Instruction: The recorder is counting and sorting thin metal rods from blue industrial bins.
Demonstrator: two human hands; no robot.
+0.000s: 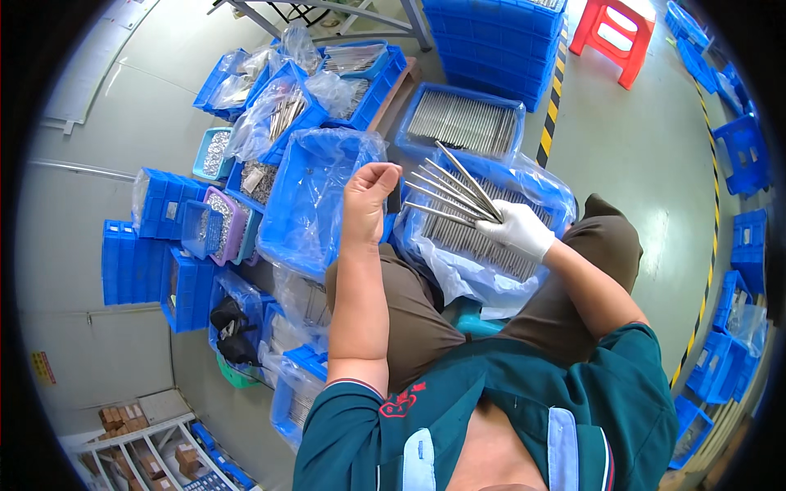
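My right hand [517, 229], in a white glove, grips a fanned bundle of slender metal rods [469, 181] that point up and to the left. Below it, a blue crate [559, 195] lined with clear plastic holds rows of similar rods between my knees. My bare left hand [371, 186] is raised to the left of the rod tips, its thumb and fingers pressed together. Whatever those fingers may hold is too small or hidden to make out. Beside that wrist stands a large blue bin [303, 204] with a clear plastic liner.
Another blue crate [464, 123] of rods sits just beyond. Tall stacked blue crates [491, 49] and a red stool [616, 37] stand farther off. To the left are bins with bagged parts and a purple tray [232, 219] of small shiny pieces. Black-yellow tape [553, 106] marks the floor.
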